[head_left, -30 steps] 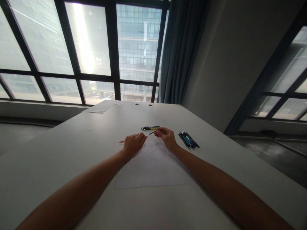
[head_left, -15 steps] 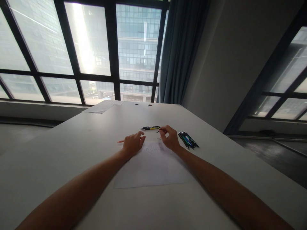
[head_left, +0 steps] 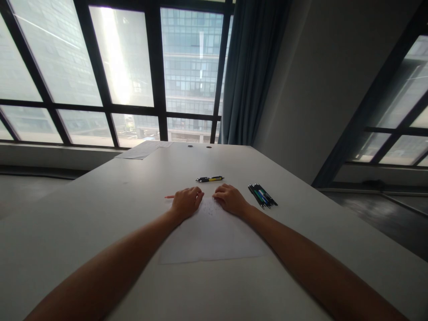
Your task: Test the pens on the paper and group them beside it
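A white sheet of paper (head_left: 214, 240) lies flat on the table before me, with small dark marks near its far edge. My left hand (head_left: 186, 200) rests at the sheet's far left, its fingers curled together; whatever may be inside them is hidden. An orange pen-like stick (head_left: 169, 196) pokes out to the left from behind that hand. At the far right of the paper my right hand (head_left: 229, 199) is closed in a pinch, palm down. Only a tiny dark tip shows under its fingertips, so the kind of thing held is unclear.
Beyond my hands lie black and yellow pens (head_left: 209, 179) side by side. A row of several dark pens (head_left: 262, 195), some with green or blue, is right of my right hand. More papers (head_left: 138, 151) lie at the white table's (head_left: 133, 285) far left, near the windows.
My right hand has come down and slightly left onto the paper, hiding most of the thin dark piece it pinched. The left fingers, apart before, have drawn together.
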`<state>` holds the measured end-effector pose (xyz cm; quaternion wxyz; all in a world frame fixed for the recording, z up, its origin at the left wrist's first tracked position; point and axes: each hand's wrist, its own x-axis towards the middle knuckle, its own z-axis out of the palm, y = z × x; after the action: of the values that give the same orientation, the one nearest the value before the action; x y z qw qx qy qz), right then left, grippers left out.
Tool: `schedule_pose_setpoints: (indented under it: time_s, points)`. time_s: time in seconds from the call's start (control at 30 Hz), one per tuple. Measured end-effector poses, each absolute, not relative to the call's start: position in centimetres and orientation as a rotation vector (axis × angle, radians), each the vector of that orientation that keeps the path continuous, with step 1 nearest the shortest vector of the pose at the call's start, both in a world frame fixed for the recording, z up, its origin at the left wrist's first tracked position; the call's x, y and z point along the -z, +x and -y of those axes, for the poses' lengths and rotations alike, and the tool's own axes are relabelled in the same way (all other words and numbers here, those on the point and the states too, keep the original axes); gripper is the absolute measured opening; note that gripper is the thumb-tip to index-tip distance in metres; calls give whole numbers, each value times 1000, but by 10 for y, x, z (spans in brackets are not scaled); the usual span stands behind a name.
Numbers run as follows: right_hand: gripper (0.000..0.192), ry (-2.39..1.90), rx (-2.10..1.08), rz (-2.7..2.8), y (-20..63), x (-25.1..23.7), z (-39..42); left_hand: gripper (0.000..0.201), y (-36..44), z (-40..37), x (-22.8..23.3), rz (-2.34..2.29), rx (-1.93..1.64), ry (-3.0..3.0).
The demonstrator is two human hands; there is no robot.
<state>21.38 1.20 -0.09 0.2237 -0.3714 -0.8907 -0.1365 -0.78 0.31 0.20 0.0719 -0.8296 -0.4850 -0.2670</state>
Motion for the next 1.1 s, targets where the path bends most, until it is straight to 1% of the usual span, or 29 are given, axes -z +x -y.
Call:
schedule_pose_setpoints:
  time_s: [0.07, 0.13, 0.23, 0.3, 0.37, 0.43, 0.57, 0.73, 0.87, 1.0, 1.1]
  points:
    - [20, -1011, 342, 2489, 214, 0, -11, 26, -8, -3, -3, 1436, 814, -2496]
    - [28, -1033, 335, 2461, 214, -2, -10, 27, -8, -3, -3, 1418, 826, -2500]
    - [42, -1168, 370, 2228, 215, -4, -10, 26, -8, -4, -2, 1382, 833, -2509]
    - [43, -1238, 390, 2075, 216, -4, -10, 24, -9, -6, 0, 1347, 847, -2516]
    - [41, -1232, 390, 2078, 217, -3, -12, 23, -9, -8, 2, 1307, 867, -2528]
    - [39, -1170, 372, 2207, 217, 0, -13, 25, -10, -9, 3, 1278, 877, -2538]
    - [28, -1043, 287, 2451, 216, 2, -16, 29, -10, -10, 3, 1277, 856, -2533]
    - [23, -976, 167, 2488, 216, 0, -17, 29, -9, -10, 3, 1298, 817, -2536]
    - [20, -938, 176, 2510, 216, -1, -15, 28, -10, -11, 4, 1299, 795, -2555]
    - [20, -870, 177, 2363, 212, -1, -10, 28, -10, -11, 5, 1312, 787, -2553]
    - [15, -858, 10, 2044, 205, 0, -7, 27, -10, -13, 7, 1315, 795, -2553]
